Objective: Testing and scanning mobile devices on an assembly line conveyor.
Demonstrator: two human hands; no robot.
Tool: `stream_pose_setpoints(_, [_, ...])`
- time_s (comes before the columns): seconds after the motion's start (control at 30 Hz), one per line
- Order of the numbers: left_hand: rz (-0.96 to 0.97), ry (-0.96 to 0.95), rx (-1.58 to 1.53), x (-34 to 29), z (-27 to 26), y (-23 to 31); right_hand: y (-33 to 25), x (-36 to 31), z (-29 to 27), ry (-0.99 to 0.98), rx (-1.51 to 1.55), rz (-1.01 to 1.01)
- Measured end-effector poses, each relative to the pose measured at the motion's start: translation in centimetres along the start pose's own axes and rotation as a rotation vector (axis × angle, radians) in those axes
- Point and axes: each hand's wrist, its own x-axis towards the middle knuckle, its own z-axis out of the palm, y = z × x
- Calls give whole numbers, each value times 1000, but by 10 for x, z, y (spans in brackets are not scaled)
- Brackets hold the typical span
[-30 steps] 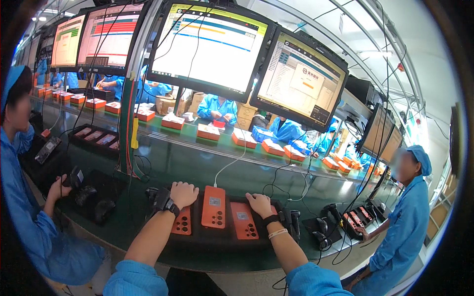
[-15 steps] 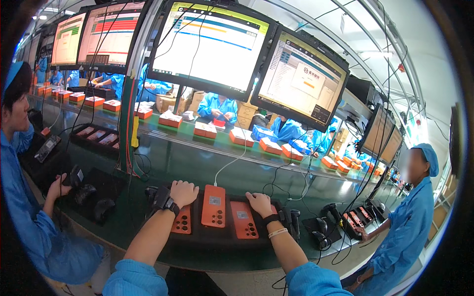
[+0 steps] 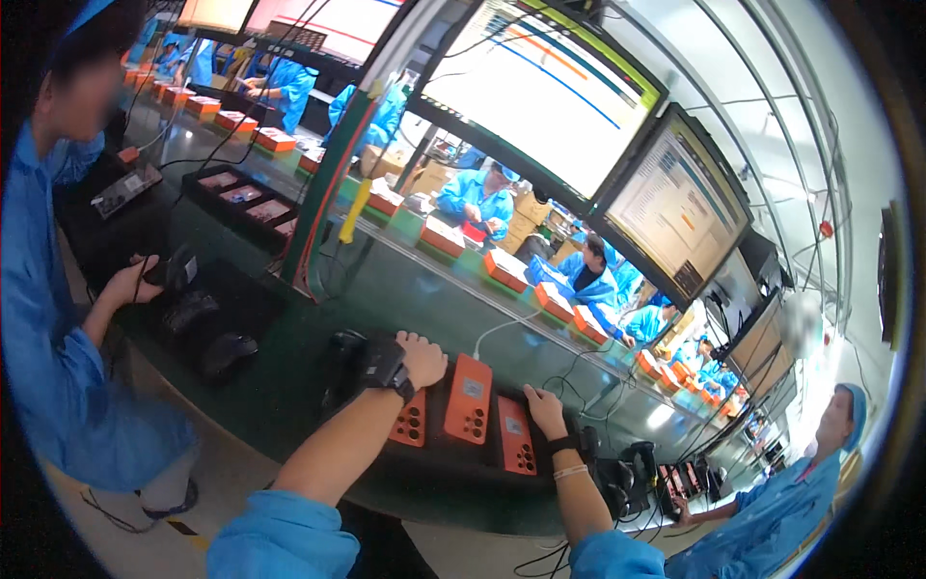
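Three orange smartphones lie face down in a black tray (image 3: 449,470) on the bench before me. A white cable (image 3: 502,333) runs into the top end of the middle phone (image 3: 469,398). My left hand (image 3: 422,361) rests at the tray's far left edge, fingers bent over it, covering the upper part of the left phone (image 3: 410,423). At the far right edge my right hand (image 3: 547,409) curls its fingers over the tray, beside the right phone (image 3: 517,436). A black device with a strap (image 3: 386,369) sits on my left wrist.
Two monitors (image 3: 540,92) hang above the bench. Beyond them, a line carries orange boxes (image 3: 506,270), with people in blue working there. A person (image 3: 58,338) at my left holds a handheld device; another (image 3: 801,502) stands at right. Black scanners (image 3: 230,354) lie at left, others (image 3: 627,478) at right.
My view has tilted and swung, so the tray, phones and both hands appear farther right and the bench slopes more. Both hands keep their places on the tray.
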Motion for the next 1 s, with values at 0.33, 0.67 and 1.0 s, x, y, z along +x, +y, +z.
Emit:
stream_pose_setpoints(0.33, [-88,51,28,-4,-3,13,-4,0,-3,-37,64,26])
stream_pose_setpoints(0.67, [-98,28,32,-3,-5,14,0,4,0,-32,66,54])
stream_pose_setpoints(1.0, [13,174,22,-1,4,5,-11,1,-6,-27,5,22])
